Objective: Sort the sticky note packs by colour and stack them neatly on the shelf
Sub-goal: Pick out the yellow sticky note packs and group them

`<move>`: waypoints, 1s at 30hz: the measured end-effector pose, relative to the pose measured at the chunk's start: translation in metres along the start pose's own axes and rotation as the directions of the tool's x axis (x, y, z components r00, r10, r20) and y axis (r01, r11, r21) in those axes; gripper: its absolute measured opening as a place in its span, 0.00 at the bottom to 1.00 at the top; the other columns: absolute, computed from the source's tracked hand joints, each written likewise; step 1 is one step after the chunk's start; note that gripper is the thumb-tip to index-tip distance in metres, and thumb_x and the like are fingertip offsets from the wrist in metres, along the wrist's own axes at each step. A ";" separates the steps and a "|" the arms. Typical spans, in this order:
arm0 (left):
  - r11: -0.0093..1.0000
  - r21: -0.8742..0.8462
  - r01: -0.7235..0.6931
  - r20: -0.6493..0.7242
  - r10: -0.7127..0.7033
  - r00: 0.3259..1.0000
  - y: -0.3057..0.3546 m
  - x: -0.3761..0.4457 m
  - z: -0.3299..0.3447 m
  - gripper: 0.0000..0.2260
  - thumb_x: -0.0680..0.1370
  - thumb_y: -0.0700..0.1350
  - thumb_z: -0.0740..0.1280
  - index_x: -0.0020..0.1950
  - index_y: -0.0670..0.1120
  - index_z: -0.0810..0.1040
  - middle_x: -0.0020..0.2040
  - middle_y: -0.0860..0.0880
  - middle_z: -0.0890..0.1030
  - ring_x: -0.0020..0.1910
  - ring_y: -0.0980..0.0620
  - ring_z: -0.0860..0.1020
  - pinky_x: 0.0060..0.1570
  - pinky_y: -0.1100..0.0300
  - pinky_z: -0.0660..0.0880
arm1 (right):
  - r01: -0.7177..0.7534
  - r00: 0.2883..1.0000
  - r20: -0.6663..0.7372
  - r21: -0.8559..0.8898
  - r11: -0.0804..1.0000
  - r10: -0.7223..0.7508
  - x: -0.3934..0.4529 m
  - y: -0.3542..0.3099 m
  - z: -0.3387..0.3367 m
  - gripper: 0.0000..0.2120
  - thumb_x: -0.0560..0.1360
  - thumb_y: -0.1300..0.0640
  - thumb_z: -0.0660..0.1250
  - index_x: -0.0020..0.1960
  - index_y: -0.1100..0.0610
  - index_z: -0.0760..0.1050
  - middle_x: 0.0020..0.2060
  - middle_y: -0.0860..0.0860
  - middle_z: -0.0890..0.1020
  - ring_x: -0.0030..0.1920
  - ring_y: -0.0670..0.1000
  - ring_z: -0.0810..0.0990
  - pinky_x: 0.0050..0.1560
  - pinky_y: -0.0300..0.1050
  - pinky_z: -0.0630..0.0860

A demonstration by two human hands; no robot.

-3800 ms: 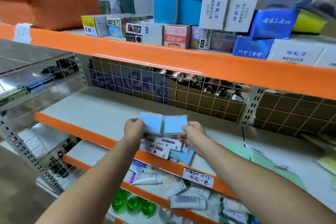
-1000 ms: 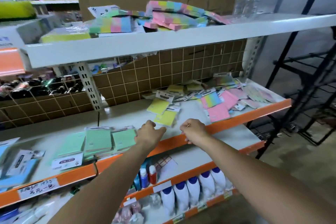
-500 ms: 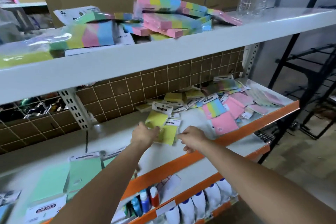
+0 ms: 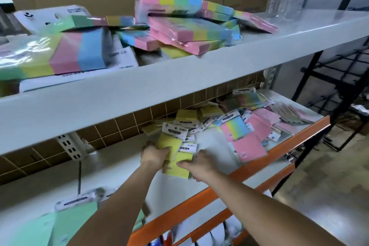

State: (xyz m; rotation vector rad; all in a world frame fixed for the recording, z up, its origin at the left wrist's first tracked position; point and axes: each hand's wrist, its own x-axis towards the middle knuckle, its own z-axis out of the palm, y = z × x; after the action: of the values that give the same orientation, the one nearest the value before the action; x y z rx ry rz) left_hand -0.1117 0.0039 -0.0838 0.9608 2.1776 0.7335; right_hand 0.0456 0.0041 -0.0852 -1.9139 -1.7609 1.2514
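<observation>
Two yellow sticky note packs lie at the near edge of a mixed pile on the white middle shelf (image 4: 111, 168). My left hand (image 4: 153, 155) grips the upper yellow pack (image 4: 166, 143), thumb over its lower edge. My right hand (image 4: 197, 165) holds the lower yellow pack (image 4: 179, 168) at its right side. More yellow packs (image 4: 185, 116) sit behind by the tiled back wall. Pink packs (image 4: 249, 147) and a rainbow pack (image 4: 236, 129) lie to the right. Green packs (image 4: 65, 221) lie at the lower left, partly hidden by my left arm.
The shelf above (image 4: 139, 90) carries thick rainbow note blocks (image 4: 189, 28) and hangs low over the pile. The middle shelf has an orange front rail (image 4: 229, 183). Bottles (image 4: 201, 235) stand on the shelf below. A dark metal rack (image 4: 339, 90) stands on the right.
I moved right along the shelf from the blue packs past the green ones. Both hands, resting on the rail a second ago, have reached in and taken hold of the two yellow packs.
</observation>
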 end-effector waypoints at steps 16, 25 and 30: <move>0.931 -0.350 0.102 -0.011 -0.113 0.994 0.011 -0.038 -0.008 0.19 0.73 0.40 0.73 0.58 0.37 0.69 0.54 0.38 0.77 0.42 0.40 0.79 0.38 0.52 0.77 | -0.054 0.997 0.052 0.068 0.996 0.051 0.024 0.010 -0.027 0.15 0.73 0.52 0.73 0.53 0.62 0.77 0.30 0.49 0.69 0.30 0.48 0.70 0.26 0.37 0.63; 0.822 -0.564 0.076 -0.058 -0.131 0.990 -0.005 -0.064 -0.013 0.06 0.79 0.36 0.62 0.54 0.42 0.70 0.50 0.41 0.75 0.41 0.42 0.78 0.22 0.59 0.77 | 0.086 0.996 -0.038 0.208 0.974 -0.080 0.022 0.018 -0.046 0.05 0.75 0.59 0.64 0.51 0.56 0.72 0.41 0.55 0.77 0.37 0.52 0.74 0.34 0.41 0.68; 0.807 -0.573 0.141 0.016 -0.161 0.987 -0.015 -0.072 -0.008 0.06 0.78 0.35 0.60 0.55 0.41 0.69 0.49 0.41 0.74 0.42 0.41 0.77 0.42 0.49 0.78 | 0.131 0.989 0.022 0.370 0.920 -0.149 0.008 0.006 -0.039 0.08 0.76 0.60 0.66 0.55 0.60 0.75 0.49 0.56 0.81 0.50 0.55 0.79 0.53 0.51 0.76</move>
State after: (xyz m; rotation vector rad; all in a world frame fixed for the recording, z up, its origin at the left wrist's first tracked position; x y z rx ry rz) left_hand -0.0857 -0.0627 -0.0655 0.4536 1.8480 1.2383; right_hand 0.0767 0.0243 -0.0692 -1.5316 -1.5205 1.4641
